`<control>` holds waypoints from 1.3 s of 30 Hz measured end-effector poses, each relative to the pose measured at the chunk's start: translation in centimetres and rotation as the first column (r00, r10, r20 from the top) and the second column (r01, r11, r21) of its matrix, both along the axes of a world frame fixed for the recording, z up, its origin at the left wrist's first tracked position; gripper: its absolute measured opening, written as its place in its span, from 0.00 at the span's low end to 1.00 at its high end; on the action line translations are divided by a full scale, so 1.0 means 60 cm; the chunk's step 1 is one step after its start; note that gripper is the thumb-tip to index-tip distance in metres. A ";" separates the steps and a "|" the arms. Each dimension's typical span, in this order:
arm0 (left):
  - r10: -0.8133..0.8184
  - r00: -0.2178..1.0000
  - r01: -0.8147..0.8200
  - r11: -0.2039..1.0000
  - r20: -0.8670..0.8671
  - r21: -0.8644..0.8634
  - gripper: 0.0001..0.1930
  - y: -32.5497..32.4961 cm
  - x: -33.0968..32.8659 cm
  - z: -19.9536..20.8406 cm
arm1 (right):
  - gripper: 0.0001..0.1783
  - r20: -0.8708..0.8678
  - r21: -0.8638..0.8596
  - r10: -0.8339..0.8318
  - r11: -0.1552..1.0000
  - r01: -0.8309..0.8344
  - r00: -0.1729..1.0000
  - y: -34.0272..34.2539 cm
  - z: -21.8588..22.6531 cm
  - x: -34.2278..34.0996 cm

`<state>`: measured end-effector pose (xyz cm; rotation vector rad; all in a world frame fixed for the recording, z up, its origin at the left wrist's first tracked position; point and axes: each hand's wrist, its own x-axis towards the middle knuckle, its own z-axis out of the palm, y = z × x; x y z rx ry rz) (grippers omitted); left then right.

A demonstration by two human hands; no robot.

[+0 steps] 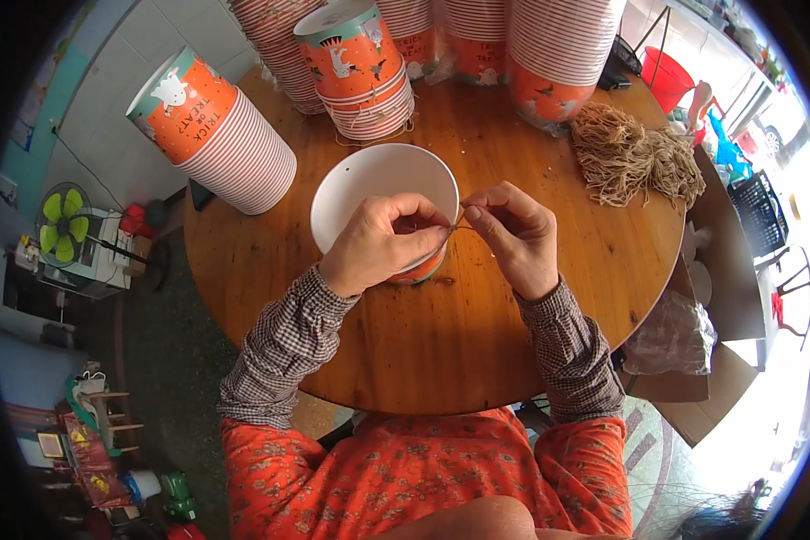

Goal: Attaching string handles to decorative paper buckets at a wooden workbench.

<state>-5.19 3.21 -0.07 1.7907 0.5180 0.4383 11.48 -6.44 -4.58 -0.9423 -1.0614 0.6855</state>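
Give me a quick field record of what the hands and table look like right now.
left hand: grips the rim of the white paper bucket
right hand: pinches a thin brown string at the bucket's rim
bucket: tilted, open mouth facing the camera, small hole in its wall
table: round, wooden
string bundle: right rear of table
stacked orange buckets: left and rear

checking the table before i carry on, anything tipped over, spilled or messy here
One stack of paper buckets lies on its side, jutting past the left edge of the round table. The twine heap is loose and tangled at the right. Small crumbs dot the wood. Nothing looks damaged.
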 end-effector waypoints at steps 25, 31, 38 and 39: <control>0.049 0.998 -0.046 0.995 0.035 -0.086 0.08 0.003 0.004 -0.015 | 0.12 -0.108 -0.096 0.321 0.938 -0.332 0.941 -0.002 0.007 0.023; 0.061 0.998 -0.060 0.998 0.005 -0.030 0.07 0.000 0.002 -0.014 | 0.09 0.056 -0.148 0.216 0.967 -0.206 0.975 -0.006 0.009 0.031; 0.047 0.998 -0.045 0.997 0.036 -0.069 0.06 -0.003 0.004 -0.008 | 0.09 0.208 -0.197 0.136 0.976 -0.095 0.969 -0.010 0.015 0.006; 0.048 0.999 -0.046 0.996 0.024 -0.078 0.06 -0.003 0.003 -0.007 | 0.09 0.307 -0.245 0.103 0.969 -0.027 0.946 -0.013 0.021 0.005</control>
